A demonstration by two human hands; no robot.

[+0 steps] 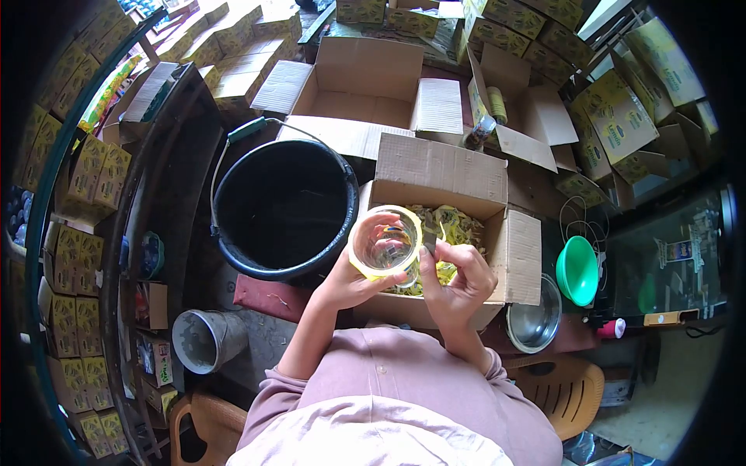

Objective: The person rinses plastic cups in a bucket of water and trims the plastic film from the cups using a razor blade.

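My left hand is wrapped round a clear plastic jar with a yellow rim. The jar's round mouth is tilted up toward me, and fingers show through its wall. At the jar's right side my right hand is closed in a pinch on a small dark flat piece that looks like a blade, close to the rim. A thin yellow strip stands just above those fingers. Below both hands is an open cardboard box holding many crumpled yellow and clear scraps.
A large black bucket stands left of the box. Two open cartons lie behind. A green bowl and a steel bowl are at right. A grey bucket and stacked yellow boxes stand left.
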